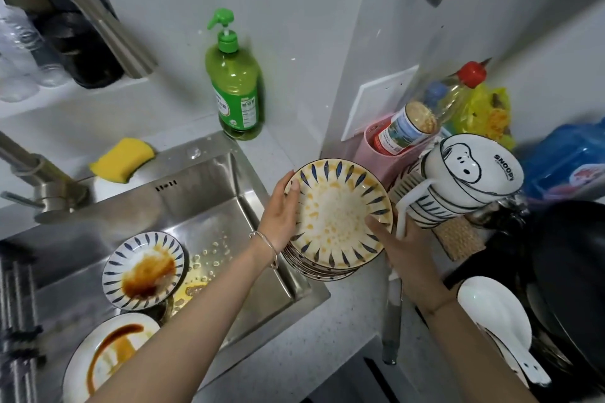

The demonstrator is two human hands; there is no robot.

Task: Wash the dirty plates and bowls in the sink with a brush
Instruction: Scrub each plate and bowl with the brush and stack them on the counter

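The left hand [281,216] is reaching across the right corner of the sink [209,206] and gripping the left rim of the top plate [340,216], thumb over the edge. Two sauce-smeared plates are lying in the sink, the patterned plate [144,268] farther in and the white plate [108,360] nearest the person. The top plate, streaked with yellow residue, is sitting on the stack of plates [320,271] on the bench just right of the sink. The right hand [406,249] is pinching its lower right rim, thumb on the inner face. The dish brush [407,193] appears to be running through this palm, bristles pointing away. The Snoopy bowls [474,180] are standing just beyond. The sink is lying left of and below the plate, so the left hand is looking like the nearer carrier.
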